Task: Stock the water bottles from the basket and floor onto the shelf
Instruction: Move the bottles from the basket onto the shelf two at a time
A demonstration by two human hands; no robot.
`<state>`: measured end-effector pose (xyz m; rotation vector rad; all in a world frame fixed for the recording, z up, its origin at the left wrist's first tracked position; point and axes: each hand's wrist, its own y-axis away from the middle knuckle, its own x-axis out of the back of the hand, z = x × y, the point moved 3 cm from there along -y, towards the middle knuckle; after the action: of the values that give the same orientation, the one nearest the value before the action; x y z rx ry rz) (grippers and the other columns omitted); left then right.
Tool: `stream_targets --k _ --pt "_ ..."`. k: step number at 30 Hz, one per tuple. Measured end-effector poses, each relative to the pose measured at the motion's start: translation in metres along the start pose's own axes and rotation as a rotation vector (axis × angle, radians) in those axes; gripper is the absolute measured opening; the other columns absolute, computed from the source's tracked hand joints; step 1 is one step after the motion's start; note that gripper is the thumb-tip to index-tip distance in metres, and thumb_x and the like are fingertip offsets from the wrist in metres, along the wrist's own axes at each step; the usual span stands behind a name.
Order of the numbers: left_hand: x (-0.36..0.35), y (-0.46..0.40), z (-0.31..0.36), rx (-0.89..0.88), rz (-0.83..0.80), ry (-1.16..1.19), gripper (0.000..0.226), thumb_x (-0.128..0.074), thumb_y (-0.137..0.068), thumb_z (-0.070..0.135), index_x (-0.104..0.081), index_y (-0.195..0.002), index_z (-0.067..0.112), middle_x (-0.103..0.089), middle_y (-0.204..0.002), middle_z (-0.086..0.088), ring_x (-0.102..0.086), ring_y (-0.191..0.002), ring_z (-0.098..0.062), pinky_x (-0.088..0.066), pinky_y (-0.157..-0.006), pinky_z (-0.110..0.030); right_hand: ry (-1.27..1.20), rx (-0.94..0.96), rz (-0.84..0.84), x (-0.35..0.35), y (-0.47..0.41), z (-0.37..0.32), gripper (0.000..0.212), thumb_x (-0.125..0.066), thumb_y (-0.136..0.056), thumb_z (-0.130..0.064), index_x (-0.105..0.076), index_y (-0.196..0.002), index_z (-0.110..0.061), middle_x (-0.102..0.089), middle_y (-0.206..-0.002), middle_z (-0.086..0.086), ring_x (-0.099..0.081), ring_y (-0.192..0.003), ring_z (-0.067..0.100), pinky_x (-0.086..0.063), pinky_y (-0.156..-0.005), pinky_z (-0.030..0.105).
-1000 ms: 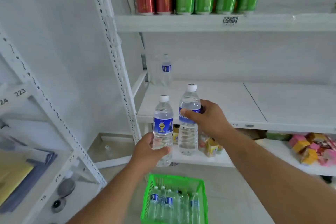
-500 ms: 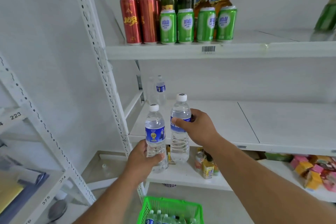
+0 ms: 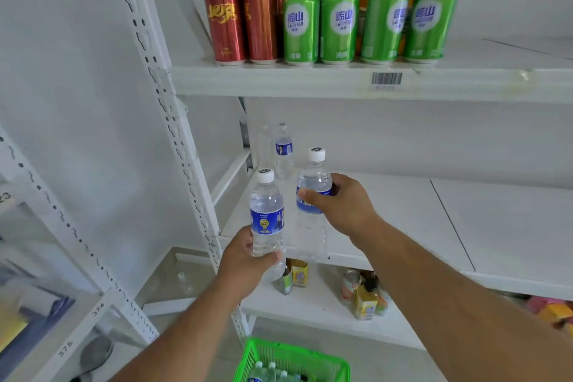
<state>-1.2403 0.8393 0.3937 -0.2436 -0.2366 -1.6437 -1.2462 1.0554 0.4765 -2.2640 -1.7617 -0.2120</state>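
Left hand [image 3: 245, 260] clasped round bottle [image 3: 266, 214], right hand [image 3: 344, 208] clasped round taller bottle [image 3: 311, 205], both upright over shelf [image 3: 403, 220] front edge, basket [image 3: 291, 361] below.

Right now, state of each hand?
Left hand: closed on clear plastic blue-label water bottle.
Right hand: closed on taller clear plastic water bottle.

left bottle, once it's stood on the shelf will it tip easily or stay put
The left bottle looks full, so probably heavy enough to stay put. It is tall and narrow, so a nudge near the cap could tip it. The left hand grips its base, so release gently.
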Motion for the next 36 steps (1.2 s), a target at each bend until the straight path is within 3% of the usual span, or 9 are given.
stream_targets --k 2,4,7,14,21,26,29,36 --pt "0.005 -0.021 -0.003 0.001 -0.008 -0.01 0.043 -0.084 -0.072 0.021 -0.059 -0.101 0.042 -0.059 -0.087 0.048 -0.053 -0.079 0.028 -0.039 -0.063 -0.009 0.006 -0.008 0.01 -0.009 -0.02 0.001 0.03 -0.082 -0.075 -0.045 -0.073 -0.1 -0.029 -0.073 -0.085 -0.012 -0.069 -0.079 0.008 -0.048 -0.067 0.023" --pt "0.011 -0.045 -0.01 0.009 -0.017 -0.008 0.043 -0.084 -0.072 0.023 -0.058 -0.099 0.045 -0.063 -0.087 0.04 -0.052 -0.081 0.028 -0.037 -0.065 -0.009 -0.002 -0.023 0.031 -0.02 -0.039 0.002 0.032 -0.083 -0.074 -0.044 -0.073 -0.101 -0.03 -0.073 -0.088 -0.012 -0.069 -0.082 0.009 -0.048 -0.068 0.023" --pt "0.02 -0.085 -0.02 0.01 -0.03 -0.017 0.044 -0.083 -0.073 0.023 -0.057 -0.102 0.044 -0.064 -0.093 0.028 -0.055 -0.083 0.022 -0.037 -0.064 -0.007 0.003 -0.057 0.062 -0.038 -0.068 0.006 0.033 -0.084 -0.072 -0.045 -0.073 -0.099 -0.031 -0.072 -0.089 -0.013 -0.069 -0.08 0.008 -0.049 -0.066 0.022" --pt "0.032 -0.158 -0.04 0.009 -0.077 -0.049 0.047 -0.084 -0.069 0.032 -0.055 -0.102 0.048 -0.057 -0.1 0.031 -0.051 -0.095 0.013 -0.037 -0.07 -0.012 0.02 -0.104 0.087 -0.073 -0.119 0.017 0.025 -0.084 -0.073 -0.041 -0.073 -0.093 -0.03 -0.071 -0.077 -0.02 -0.066 -0.064 -0.004 -0.045 -0.058 0.016" --pt "0.02 -0.217 -0.053 0.013 -0.084 -0.09 0.057 -0.083 -0.068 0.036 -0.053 -0.117 0.043 -0.059 -0.106 0.02 -0.056 -0.102 -0.007 -0.042 -0.08 -0.025 0.028 -0.14 0.102 -0.085 -0.167 0.032 0.027 -0.085 -0.071 -0.04 -0.071 -0.094 -0.034 -0.071 -0.08 -0.019 -0.068 -0.075 0.004 -0.049 -0.061 0.019" --pt "0.009 -0.253 -0.056 -0.007 -0.073 -0.059 0.043 -0.084 -0.069 0.033 -0.056 -0.095 0.051 -0.063 -0.091 0.032 -0.061 -0.086 0.009 -0.043 -0.067 -0.013 0.037 -0.157 0.097 -0.087 -0.205 0.05 0.025 -0.085 -0.072 -0.037 -0.072 -0.093 -0.033 -0.07 -0.074 -0.022 -0.067 -0.07 0.001 -0.047 -0.059 0.019" --pt "0.004 -0.276 -0.06 -0.004 -0.052 -0.04 0.042 -0.084 -0.069 0.029 -0.058 -0.094 0.05 -0.064 -0.085 0.036 -0.058 -0.083 0.019 -0.04 -0.063 -0.007 0.05 -0.162 0.085 -0.092 -0.23 0.059 0.022 -0.085 -0.071 -0.034 -0.072 -0.088 -0.033 -0.07 -0.073 -0.021 -0.067 -0.07 0.002 -0.046 -0.057 0.018" --pt "-0.005 -0.339 -0.071 -0.002 -0.029 -0.046 0.048 -0.084 -0.07 0.025 -0.061 -0.112 0.031 -0.065 -0.108 0.014 -0.059 -0.101 -0.007 -0.045 -0.081 -0.024 0.11 -0.198 0.063 -0.109 -0.283 0.069 0.019 -0.084 -0.071 -0.033 -0.069 -0.083 -0.034 -0.07 -0.071 -0.018 -0.065 -0.066 -0.001 -0.046 -0.056 0.02"
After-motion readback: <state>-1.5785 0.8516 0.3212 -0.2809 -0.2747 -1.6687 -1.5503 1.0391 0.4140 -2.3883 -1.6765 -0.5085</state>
